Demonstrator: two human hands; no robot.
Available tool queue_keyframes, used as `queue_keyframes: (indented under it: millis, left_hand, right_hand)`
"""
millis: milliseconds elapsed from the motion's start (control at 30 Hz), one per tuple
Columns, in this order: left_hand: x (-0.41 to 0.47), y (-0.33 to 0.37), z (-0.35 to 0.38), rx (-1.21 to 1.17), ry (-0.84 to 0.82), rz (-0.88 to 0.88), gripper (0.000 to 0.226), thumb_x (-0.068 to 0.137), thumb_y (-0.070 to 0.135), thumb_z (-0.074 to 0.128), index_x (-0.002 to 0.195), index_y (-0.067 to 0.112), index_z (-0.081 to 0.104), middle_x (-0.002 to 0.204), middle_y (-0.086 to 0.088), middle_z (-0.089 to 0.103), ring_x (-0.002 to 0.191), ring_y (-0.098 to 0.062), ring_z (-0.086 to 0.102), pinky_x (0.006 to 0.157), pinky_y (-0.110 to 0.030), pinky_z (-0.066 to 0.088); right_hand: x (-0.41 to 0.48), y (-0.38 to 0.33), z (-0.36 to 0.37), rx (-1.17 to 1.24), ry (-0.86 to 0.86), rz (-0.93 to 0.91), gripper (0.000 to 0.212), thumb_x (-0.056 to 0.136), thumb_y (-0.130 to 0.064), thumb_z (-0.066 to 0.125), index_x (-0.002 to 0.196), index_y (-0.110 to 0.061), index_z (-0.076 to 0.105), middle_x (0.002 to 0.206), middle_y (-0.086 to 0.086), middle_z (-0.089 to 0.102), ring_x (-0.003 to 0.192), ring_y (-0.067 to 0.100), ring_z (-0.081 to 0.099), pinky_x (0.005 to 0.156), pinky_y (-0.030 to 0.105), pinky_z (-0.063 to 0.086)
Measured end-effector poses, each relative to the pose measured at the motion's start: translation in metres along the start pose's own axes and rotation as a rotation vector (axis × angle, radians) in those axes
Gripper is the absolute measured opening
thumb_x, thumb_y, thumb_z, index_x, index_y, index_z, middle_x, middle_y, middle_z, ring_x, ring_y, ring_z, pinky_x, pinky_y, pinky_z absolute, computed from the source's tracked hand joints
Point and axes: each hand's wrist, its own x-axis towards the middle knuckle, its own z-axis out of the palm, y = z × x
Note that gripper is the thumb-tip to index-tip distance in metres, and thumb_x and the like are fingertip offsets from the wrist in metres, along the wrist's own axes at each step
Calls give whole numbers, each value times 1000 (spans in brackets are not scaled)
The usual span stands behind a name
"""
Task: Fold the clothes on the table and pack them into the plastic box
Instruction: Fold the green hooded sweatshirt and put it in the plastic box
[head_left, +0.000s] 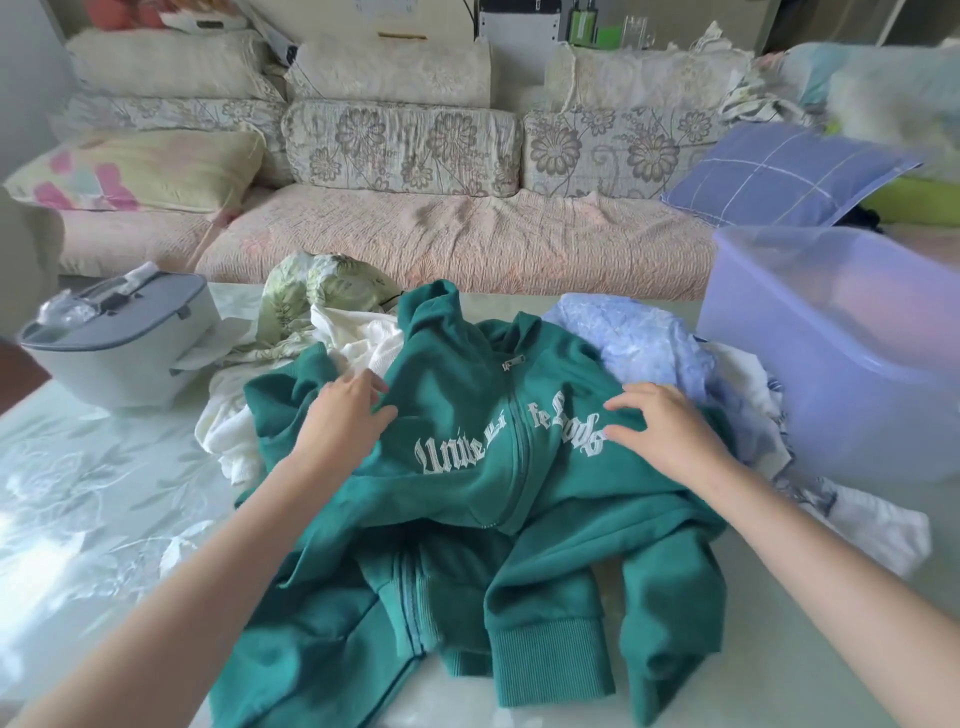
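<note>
The left hand (348, 410) pinches a fold of the green hoodie (467, 499) between curled fingers and thumb at centre frame. The right hand (660, 426) lies on the hoodie with its fingers nearly straight, beside the white lettering. The zipped hoodie is spread crumpled over the surface (88, 493), its cuffs toward the lower edge. Behind it are a white garment (228, 421), a leaf-print cloth (322, 291) and a light blue garment (639, 338). The translucent plastic box (831, 364) stands at the right, with more white cloth (872, 525) below it. A grey lidded container (124, 348) sits at the left. Across the top runs a floral sofa (415, 239) with a blue checked pillow (779, 176).
</note>
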Motion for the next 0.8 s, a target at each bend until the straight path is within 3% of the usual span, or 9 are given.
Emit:
queue_keyframes:
  millis: [67,133,233,367,433,500,633,733,800]
  left_hand:
    - [-25,9,-3,-25,37,81,20,90,23,61,108,15,64,107,-2,64,107,-25,50,92,-37,42]
    - [-52,16,-2,-148,-55,134,11,89,22,63,96,18,69,96,2,67,97,-17,58,88,-35,47]
    - [-88,17,11,-171,-140,194,12,89,32,62,97,23,65,97,7,62,95,-14,58,87,-31,47]
    - [-124,15,24,-105,99,406,19,83,32,70,97,24,59,100,8,54,96,-15,46,85,-31,43]
    - [-136,15,26,-53,134,561,19,75,27,78,88,26,64,96,9,55,95,-14,44,82,-33,44]
    - [-146,13,29,3,48,630,25,72,34,79,92,29,66,99,11,54,94,-12,45,82,-33,46]
    - [-160,-2,40,208,-247,522,66,69,51,74,128,33,50,129,10,42,119,-15,42,95,-33,37]
    - [-165,-10,47,207,-228,442,69,63,41,81,125,32,51,127,5,48,113,-22,49,91,-37,45]
    - [-164,-12,49,175,-182,423,64,61,29,82,119,32,56,120,2,55,104,-26,55,86,-40,50]
  right_hand:
    - [-25,-9,7,11,37,-111,30,83,-32,71,111,-23,70,133,1,55,126,20,39,108,33,25]
    - [-51,-19,14,48,19,-222,30,80,-44,70,104,-27,73,121,-5,62,116,17,44,105,33,29]
    - [-84,-33,23,64,-213,-323,54,72,-72,57,108,-34,70,115,-16,63,110,10,49,101,28,28]
    - [-106,-42,34,-47,-368,-444,54,80,-43,70,131,-36,55,133,-17,51,122,5,39,106,21,25]
    - [-111,-45,39,-91,-370,-423,64,82,-34,71,139,-39,44,135,-16,51,124,8,40,107,22,25]
    - [-113,-47,41,-84,-379,-388,65,82,-30,71,140,-39,42,128,-12,55,121,11,43,106,26,29]
    - [-114,-46,44,-151,-396,-407,43,84,-28,68,126,-31,58,111,-8,59,110,15,46,102,27,31]
    - [-116,-42,45,-186,-334,-444,22,89,-19,60,109,-24,67,98,-7,59,102,14,53,114,29,20]
    - [-116,-38,41,-236,-319,-434,21,92,-15,55,106,-24,68,97,-7,61,106,12,55,118,27,9]
